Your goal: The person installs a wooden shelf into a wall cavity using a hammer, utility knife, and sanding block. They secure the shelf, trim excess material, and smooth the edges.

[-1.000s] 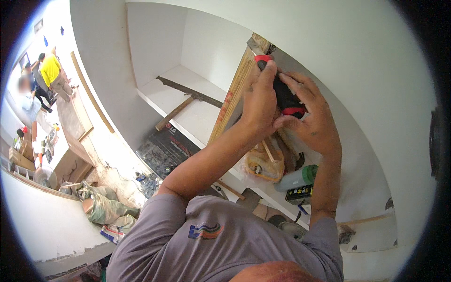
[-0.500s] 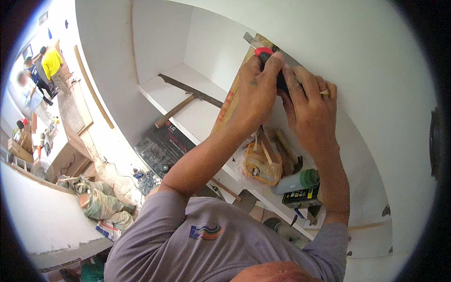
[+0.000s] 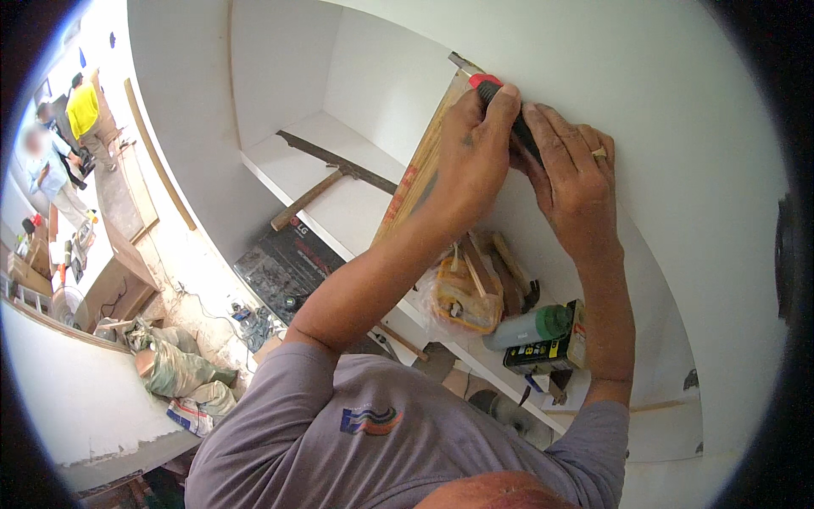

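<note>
Near right, on white shelf (image 3: 485, 358): black-and-yellow box (image 3: 544, 355), contents hidden; grey cylindrical bottle with green cap (image 3: 520, 330), fill unclear; orange-rimmed plastic container (image 3: 466, 307) in clear bag, small pieces inside, kind unclear. Farther: right hand (image 3: 577, 182), fingers closed over near part of red-and-black-handled metal tool (image 3: 489, 90); left hand (image 3: 479, 153) wrapped around its front. Far: tool's blade at far end of layered wooden board (image 3: 421, 161). Work seems under way; portion done, portion left: cannot tell.
</note>
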### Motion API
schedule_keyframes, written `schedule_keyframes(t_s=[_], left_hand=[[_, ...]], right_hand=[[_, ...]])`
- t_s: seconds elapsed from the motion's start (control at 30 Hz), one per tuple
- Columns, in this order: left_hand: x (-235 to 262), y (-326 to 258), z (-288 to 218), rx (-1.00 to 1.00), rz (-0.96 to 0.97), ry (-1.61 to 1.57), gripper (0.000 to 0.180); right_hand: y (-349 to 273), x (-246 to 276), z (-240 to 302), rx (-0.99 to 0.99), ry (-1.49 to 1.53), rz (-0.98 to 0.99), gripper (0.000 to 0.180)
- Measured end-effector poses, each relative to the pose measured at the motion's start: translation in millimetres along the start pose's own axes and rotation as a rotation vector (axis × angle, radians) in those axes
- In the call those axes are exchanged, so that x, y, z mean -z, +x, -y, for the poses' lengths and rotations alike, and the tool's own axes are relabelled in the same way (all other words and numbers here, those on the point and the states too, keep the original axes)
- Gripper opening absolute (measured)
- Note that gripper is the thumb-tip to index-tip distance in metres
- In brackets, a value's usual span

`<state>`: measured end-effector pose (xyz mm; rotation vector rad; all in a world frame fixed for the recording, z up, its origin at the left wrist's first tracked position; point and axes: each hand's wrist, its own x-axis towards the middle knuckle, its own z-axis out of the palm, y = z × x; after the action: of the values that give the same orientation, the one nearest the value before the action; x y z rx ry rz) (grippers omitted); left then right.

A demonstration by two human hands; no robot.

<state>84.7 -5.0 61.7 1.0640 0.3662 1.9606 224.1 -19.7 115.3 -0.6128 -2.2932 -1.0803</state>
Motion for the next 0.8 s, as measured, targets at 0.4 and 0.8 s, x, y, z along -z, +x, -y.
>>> schedule_keyframes(t_s=[0.4,0.8], left_hand=[[8,4,1,0.062,-0.061,-0.055,0.029],[65,31,-91,0.544,0.080,0.073,0.040]], right_hand=[[0,2,6,0.008,0.094,0.008,0.058],[-22,-64,31,-0.477,0.967,-0.250,0.041]])
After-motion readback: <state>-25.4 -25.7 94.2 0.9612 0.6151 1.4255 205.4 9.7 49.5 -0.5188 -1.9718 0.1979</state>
